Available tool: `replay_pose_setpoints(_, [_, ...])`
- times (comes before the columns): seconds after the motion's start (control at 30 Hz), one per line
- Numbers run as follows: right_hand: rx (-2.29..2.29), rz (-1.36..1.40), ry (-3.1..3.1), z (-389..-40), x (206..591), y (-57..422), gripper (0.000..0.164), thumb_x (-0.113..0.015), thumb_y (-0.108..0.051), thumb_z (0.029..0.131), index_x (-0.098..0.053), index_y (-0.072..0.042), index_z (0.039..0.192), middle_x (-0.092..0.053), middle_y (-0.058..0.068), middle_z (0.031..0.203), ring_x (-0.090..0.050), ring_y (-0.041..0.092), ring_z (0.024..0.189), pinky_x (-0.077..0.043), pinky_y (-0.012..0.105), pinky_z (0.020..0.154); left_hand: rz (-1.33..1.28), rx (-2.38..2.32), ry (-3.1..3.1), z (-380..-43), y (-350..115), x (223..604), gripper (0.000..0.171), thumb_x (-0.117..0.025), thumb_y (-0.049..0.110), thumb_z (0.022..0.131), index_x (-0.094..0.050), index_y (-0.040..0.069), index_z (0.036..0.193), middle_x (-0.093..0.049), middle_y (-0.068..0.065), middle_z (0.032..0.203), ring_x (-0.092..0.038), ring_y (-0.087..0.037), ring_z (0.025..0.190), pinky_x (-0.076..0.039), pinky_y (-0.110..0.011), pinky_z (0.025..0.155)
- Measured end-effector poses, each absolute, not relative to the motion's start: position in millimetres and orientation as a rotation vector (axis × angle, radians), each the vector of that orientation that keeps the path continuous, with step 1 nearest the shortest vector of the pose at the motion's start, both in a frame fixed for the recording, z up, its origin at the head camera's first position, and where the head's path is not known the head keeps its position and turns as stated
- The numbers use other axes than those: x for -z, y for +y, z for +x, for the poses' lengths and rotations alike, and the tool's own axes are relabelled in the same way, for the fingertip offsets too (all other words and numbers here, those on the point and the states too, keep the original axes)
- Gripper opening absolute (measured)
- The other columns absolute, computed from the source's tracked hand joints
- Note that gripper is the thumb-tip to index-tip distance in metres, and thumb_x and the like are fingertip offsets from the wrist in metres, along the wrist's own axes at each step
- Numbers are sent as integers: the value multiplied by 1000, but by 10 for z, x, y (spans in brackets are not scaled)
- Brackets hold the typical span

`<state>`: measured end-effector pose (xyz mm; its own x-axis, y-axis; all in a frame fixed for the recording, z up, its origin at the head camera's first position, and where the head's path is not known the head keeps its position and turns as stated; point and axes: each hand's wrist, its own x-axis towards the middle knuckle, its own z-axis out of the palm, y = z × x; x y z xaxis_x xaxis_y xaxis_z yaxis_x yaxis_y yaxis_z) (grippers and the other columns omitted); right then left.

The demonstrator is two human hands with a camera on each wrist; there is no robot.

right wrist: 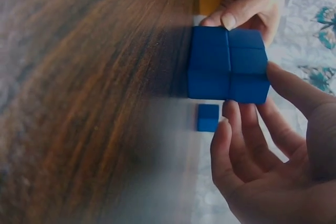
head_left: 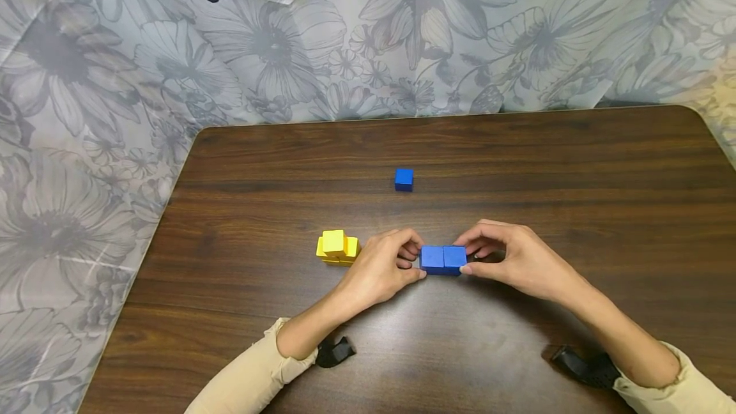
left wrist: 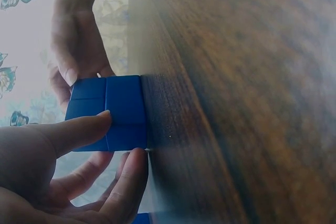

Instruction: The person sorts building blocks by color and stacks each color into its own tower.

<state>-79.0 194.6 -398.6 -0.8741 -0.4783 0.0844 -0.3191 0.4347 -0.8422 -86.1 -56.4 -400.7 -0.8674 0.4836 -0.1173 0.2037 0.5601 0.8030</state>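
In the head view, blue blocks form a small two-layer stack on the table, with two cubes side by side on top. My left hand holds the stack's left end, its thumb on the near face and its fingers behind. At the right end, my right hand pinches the upper block between thumb and fingers. The left wrist view shows the left thumb lying across the seam between the layers of blue blocks. From the right wrist, the blue blocks look pressed flush together.
A lone blue cube lies farther back on the brown wooden table. Left of my left hand stands a small pile of yellow blocks, one on top. Behind the table hangs a flower-patterned cloth.
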Motion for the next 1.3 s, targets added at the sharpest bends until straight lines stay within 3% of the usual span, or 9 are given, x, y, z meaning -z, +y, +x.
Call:
replay_pose_setpoints(0.5, [1381,-730,2521,-816,4027,1967,33,-84,-12,80,-69,-20,108,-67,-9,101,-67,12,84,-57,27,72,580,-1176,2492,-870,-569,4022,29,-84,8,80,-67,10,103,-66,-2,99,-65,-10,86,-52,-14,76])
replay_pose_setpoints(0.83, [1284,-802,2539,-884,3987,1984,37,-84,-22,82,-69,-16,116,-67,-12,105,-65,10,88,-57,29,72,595,-1149,2517,-870,-568,4026,31,-85,10,80,-67,11,105,-67,-1,98,-64,-7,85,-52,-14,76])
replay_pose_setpoints(1.07, [1261,-838,2562,-1036,3927,1980,36,-82,-20,84,-68,-11,116,-70,-2,108,-66,11,91,-56,27,78,595,-1130,2525,-878,-569,4024,31,-85,11,80,-67,11,105,-67,0,98,-63,-6,85,-52,-14,76])
replay_pose_setpoints(1.3, [1288,-851,2577,-1203,3865,1867,30,-80,-20,86,-70,-13,113,-71,-3,107,-67,11,92,-55,27,82,606,-1135,2520,-874,-571,4029,30,-85,11,80,-67,10,105,-66,0,99,-64,-6,86,-52,-13,75])
